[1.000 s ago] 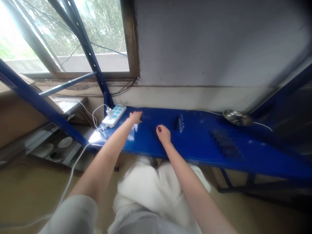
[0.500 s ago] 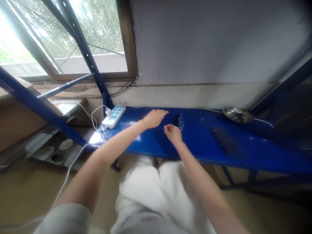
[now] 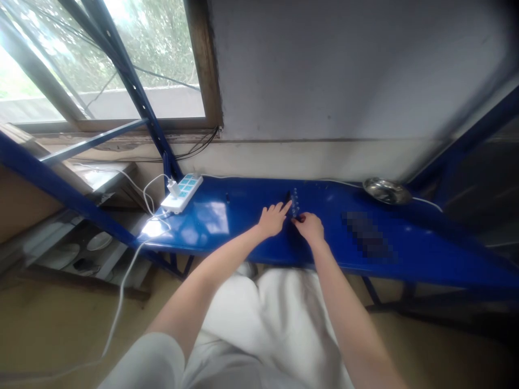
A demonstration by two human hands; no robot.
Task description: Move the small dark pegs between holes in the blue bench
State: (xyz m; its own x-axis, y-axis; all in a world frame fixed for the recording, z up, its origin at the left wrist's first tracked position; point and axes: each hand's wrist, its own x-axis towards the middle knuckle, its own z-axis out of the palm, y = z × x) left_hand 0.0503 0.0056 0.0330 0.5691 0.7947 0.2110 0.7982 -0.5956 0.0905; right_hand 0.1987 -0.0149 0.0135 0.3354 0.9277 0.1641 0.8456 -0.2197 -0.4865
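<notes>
Near the middle of the blue table (image 3: 251, 192) stands a row of small clear pieces (image 3: 295, 201), too small to name, with a dark object (image 3: 288, 196) beside it. My left hand (image 3: 272, 220) reaches to the row from the left, palm down, fingers apart, the forefinger stretched to its edge. At the row's near end, my right hand (image 3: 311, 228) has its thumb and fingertips pinched together. Whatever sits in that pinch is too small to make out.
A white power strip (image 3: 182, 193) with a plugged-in charger lies at the table's left end. Farther left is a small dark piece (image 3: 227, 198). A shiny metal bowl-like thing (image 3: 387, 190) rests at the back right, and a blurred-out patch (image 3: 368, 235) lies before it.
My left hand has moved right and nearer, up to the clear pieces. My right hand has shifted right, to the near end of the row. The view has swung slightly.
</notes>
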